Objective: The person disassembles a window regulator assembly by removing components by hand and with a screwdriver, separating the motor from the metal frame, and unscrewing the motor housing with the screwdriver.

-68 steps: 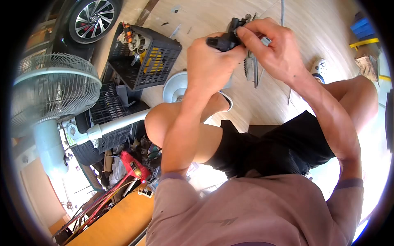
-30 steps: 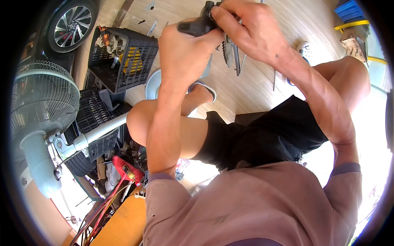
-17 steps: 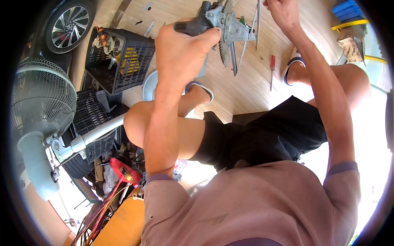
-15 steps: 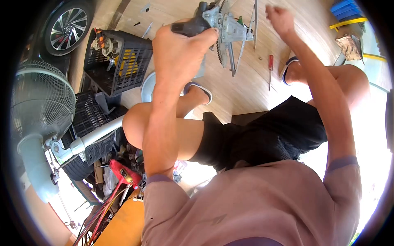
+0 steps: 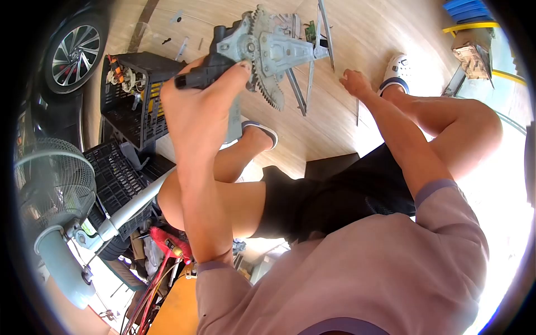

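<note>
My left hand (image 5: 201,106) is closed around the black motor housing (image 5: 201,72) of a window regulator, holding it up above the floor. A toothed metal sector gear (image 5: 269,92) and a grey bracket (image 5: 287,53) show on it, with thin metal arms (image 5: 297,92) reaching out to the right. My right hand (image 5: 356,84) is low by the floor, fingers bent over the handle end of a screwdriver. Only the thin shaft (image 5: 357,113) of the screwdriver shows; its handle is hidden under the hand.
Black plastic crates (image 5: 120,159), one with parts in it, stand at left beside a standing fan (image 5: 56,184). Behind them is a car wheel (image 5: 76,56). My feet (image 5: 397,70) are on the wood-look floor (image 5: 290,139). Blue bins (image 5: 472,12) stand at upper right.
My right hand has come down and closer to me, over the screwdriver's red handle, which was visible before. The window regulator in my left hand has shifted left and down in view.
</note>
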The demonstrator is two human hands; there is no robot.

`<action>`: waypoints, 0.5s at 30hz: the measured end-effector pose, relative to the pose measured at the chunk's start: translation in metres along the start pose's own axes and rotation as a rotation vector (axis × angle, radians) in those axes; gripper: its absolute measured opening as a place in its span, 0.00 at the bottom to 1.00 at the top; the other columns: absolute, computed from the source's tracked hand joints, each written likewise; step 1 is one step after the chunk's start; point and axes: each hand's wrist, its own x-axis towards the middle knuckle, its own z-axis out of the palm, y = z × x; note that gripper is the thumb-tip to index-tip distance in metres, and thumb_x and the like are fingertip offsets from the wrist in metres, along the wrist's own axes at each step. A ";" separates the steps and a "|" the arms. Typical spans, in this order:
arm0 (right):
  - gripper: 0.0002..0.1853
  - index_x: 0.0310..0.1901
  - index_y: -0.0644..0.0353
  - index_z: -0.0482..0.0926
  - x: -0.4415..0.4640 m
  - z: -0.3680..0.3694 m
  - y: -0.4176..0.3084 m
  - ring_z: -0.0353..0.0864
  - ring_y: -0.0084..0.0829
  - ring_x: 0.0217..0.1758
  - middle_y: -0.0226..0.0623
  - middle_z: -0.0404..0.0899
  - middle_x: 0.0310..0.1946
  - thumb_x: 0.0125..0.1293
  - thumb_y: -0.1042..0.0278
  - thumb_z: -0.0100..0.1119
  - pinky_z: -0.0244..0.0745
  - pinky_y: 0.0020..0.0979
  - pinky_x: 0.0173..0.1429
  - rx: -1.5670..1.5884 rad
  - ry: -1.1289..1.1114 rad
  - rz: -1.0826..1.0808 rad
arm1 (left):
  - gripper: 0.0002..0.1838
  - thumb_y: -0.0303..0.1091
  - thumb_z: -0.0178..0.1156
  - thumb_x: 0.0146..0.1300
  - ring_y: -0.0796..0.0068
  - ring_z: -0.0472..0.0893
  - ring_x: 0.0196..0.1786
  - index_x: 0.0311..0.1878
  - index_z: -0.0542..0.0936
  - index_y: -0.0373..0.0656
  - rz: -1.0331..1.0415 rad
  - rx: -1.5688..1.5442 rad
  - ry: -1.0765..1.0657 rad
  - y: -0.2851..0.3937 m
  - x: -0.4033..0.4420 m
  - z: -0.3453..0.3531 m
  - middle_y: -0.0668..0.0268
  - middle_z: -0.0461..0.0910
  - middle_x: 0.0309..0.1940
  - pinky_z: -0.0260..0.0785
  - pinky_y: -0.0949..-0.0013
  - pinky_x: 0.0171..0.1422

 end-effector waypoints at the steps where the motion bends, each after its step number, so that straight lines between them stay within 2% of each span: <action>1: 0.16 0.49 0.58 0.82 -0.001 0.004 0.000 0.86 0.55 0.54 0.53 0.87 0.45 0.71 0.55 0.59 0.79 0.55 0.59 -0.013 0.012 -0.003 | 0.09 0.29 0.72 0.58 0.87 0.71 0.30 0.33 0.84 0.31 -0.037 -0.006 0.013 0.000 0.001 -0.001 0.76 0.79 0.25 0.63 0.76 0.36; 5: 0.18 0.49 0.59 0.82 0.005 0.019 0.005 0.83 0.58 0.58 0.56 0.85 0.51 0.72 0.52 0.60 0.78 0.53 0.62 -0.010 0.004 0.100 | 0.11 0.29 0.74 0.57 0.87 0.73 0.30 0.39 0.86 0.30 -0.062 -0.007 0.024 0.007 -0.002 0.003 0.75 0.82 0.27 0.66 0.78 0.38; 10: 0.17 0.48 0.61 0.82 0.011 0.025 -0.004 0.83 0.59 0.57 0.57 0.85 0.50 0.73 0.55 0.57 0.78 0.54 0.61 -0.051 -0.027 0.108 | 0.14 0.30 0.75 0.57 0.87 0.73 0.30 0.44 0.87 0.30 -0.041 0.011 -0.005 0.012 -0.001 0.006 0.75 0.82 0.28 0.67 0.79 0.38; 14: 0.17 0.47 0.64 0.82 0.018 0.037 -0.005 0.84 0.60 0.57 0.57 0.86 0.50 0.73 0.56 0.55 0.78 0.55 0.62 0.007 0.022 0.128 | 0.12 0.30 0.74 0.58 0.88 0.72 0.30 0.40 0.86 0.30 -0.045 -0.003 -0.010 0.012 0.000 0.006 0.77 0.80 0.27 0.65 0.79 0.36; 15: 0.16 0.50 0.62 0.82 0.017 0.032 -0.011 0.84 0.59 0.58 0.57 0.85 0.52 0.72 0.59 0.54 0.78 0.54 0.63 -0.001 0.006 0.133 | 0.11 0.30 0.73 0.58 0.88 0.71 0.29 0.39 0.86 0.31 -0.062 -0.003 -0.014 0.013 0.001 0.005 0.77 0.79 0.27 0.64 0.79 0.36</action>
